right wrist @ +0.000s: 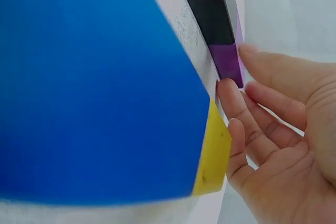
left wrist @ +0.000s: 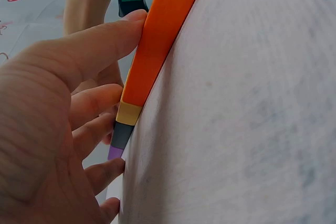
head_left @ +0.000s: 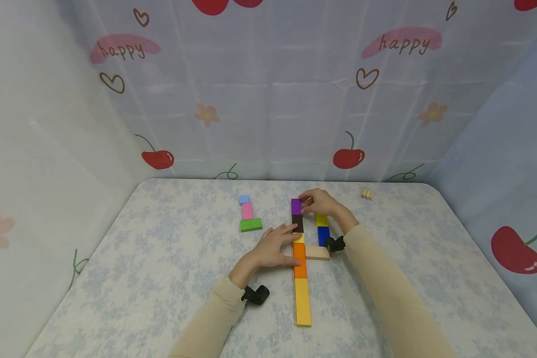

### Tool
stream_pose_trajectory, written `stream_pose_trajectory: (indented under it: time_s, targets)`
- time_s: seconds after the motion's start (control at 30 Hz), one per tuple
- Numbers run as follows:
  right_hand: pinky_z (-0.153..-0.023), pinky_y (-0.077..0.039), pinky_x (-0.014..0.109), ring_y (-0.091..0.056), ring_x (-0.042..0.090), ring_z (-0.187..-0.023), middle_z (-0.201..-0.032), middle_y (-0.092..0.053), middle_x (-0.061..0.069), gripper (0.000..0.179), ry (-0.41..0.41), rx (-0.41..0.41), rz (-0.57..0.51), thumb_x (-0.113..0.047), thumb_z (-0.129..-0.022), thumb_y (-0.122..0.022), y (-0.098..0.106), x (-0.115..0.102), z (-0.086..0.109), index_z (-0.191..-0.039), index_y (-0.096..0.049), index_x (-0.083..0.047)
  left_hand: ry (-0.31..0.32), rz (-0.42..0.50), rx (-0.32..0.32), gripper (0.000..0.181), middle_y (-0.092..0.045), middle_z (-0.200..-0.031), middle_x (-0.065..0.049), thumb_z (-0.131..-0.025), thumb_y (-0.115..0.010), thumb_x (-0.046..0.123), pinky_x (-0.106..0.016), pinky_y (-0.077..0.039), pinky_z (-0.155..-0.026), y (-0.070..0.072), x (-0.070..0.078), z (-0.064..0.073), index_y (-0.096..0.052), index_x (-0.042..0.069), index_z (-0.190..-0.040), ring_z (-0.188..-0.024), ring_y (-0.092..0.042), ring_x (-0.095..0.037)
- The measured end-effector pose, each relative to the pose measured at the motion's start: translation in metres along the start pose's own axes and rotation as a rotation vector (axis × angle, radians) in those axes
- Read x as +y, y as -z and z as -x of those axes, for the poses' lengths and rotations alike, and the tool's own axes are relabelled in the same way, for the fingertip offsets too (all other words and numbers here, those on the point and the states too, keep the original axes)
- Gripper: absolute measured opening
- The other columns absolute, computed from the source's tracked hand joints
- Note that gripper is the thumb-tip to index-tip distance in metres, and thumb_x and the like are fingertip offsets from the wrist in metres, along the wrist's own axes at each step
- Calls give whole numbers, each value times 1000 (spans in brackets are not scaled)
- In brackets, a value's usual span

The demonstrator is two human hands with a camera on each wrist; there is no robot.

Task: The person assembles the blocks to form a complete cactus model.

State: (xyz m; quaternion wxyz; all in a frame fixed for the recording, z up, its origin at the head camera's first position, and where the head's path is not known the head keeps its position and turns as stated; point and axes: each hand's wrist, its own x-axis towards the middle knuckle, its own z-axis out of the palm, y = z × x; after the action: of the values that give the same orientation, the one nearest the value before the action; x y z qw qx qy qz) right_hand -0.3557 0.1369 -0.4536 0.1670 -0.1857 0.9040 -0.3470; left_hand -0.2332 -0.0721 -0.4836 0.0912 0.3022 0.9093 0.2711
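Note:
A straight row of blocks lies on the table: a purple block [head_left: 296,206] at the far end, then a dark block [head_left: 297,224], a small yellow block [head_left: 299,238], an orange block [head_left: 300,268] and a long yellow block [head_left: 303,302]. My left hand [head_left: 273,247] spreads its fingers along the row's left side. Its thumb touches the orange block, and the fingertips reach the small yellow and dark blocks. Bent loosely, the fingers of my right hand [head_left: 320,203] touch the purple block, thumb at its upper edge and a fingertip at its far end.
Right of the row, a plain wooden block [head_left: 316,253] meets the orange one, with a blue block [head_left: 323,235] and a yellow block [head_left: 322,220] beyond it. Light blue [head_left: 244,199], pink [head_left: 247,211] and green [head_left: 250,225] blocks lie left. Small wooden pieces [head_left: 367,194] sit far right.

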Motion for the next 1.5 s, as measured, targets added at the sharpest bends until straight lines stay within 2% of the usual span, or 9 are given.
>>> stream_pose_trajectory:
  time_s: [0.13, 0.23, 0.4, 0.5, 0.7, 1.0, 1.2, 1.37, 1.5]
  targets:
    - [-99, -50, 46, -61, 33, -117, -136, -57, 20, 54, 7, 4, 18, -12, -91, -69, 4, -3, 3, -140, -51, 0, 1, 7, -3, 74, -28, -161, 1, -82, -73, 51, -59, -12, -119, -2, -2, 0, -49, 22, -146, -150, -20, -32]
    - [-99, -50, 48, -61, 34, -117, -138, -56, 21, 53, 51, 26, 41, -12, -91, -68, 10, -8, 9, -140, -51, 1, 3, 13, -3, 73, -28, -161, 2, -83, -73, 50, -59, -12, -119, -3, -2, 0, -49, 22, -146, -150, -20, -31]
    - [-95, -52, 48, -62, 36, -114, -136, -56, 24, 49, 135, 105, 54, -10, -92, -67, 22, -8, 23, -138, -53, 2, 10, 14, -4, 74, -28, -161, 2, -82, -73, 50, -58, -11, -120, -3, -1, -1, -49, 22, -146, -150, -20, -31]
    - [-93, -53, 48, -62, 36, -112, -135, -57, 25, 49, 131, 153, 52, -11, -92, -67, 28, 1, 30, -137, -53, 1, 15, 8, -5, 74, -28, -161, 1, -82, -73, 51, -58, -11, -120, -2, 0, -1, -49, 22, -146, -150, -20, -31]
    - [-93, -53, 50, -60, 38, -113, -135, -56, 25, 50, 49, 226, 22, -12, -93, -67, 43, 26, 47, -138, -52, 1, 17, 7, -4, 74, -28, -161, 1, -82, -74, 50, -58, -11, -120, -2, -1, 0, -49, 22, -146, -151, -20, -31]
    - [-96, -50, 52, -52, 38, -122, -144, -48, 20, 52, -141, 386, -41, -19, -95, -64, 68, 70, 62, -143, -48, -4, 5, 24, 2, 74, -27, -162, 2, -82, -74, 49, -57, -9, -120, -1, -1, 1, -48, 21, -146, -151, -19, -31]
    - [-96, -47, 56, -45, 43, -128, -148, -40, 25, 57, -195, 455, -101, -19, -95, -63, 80, 90, 72, -146, -43, -2, 9, 37, -5, 74, -26, -162, 3, -83, -74, 48, -56, -7, -121, -1, -1, 1, -47, 21, -147, -151, -17, -30]
    - [-96, -46, 57, -43, 45, -127, -146, -39, 28, 61, -248, 507, -86, -22, -95, -62, 84, 100, 73, -148, -40, -1, 8, 34, -4, 74, -26, -162, 2, -83, -74, 48, -56, -7, -121, -1, -1, 1, -47, 21, -147, -151, -17, -30]
    - [-96, -47, 56, -47, 46, -126, -146, -41, 30, 59, -247, 517, -73, -17, -95, -61, 85, 108, 70, -146, -40, 3, 6, 34, -6, 74, -25, -162, 3, -83, -74, 48, -56, -7, -121, -1, -1, 1, -47, 21, -147, -151, -16, -29]
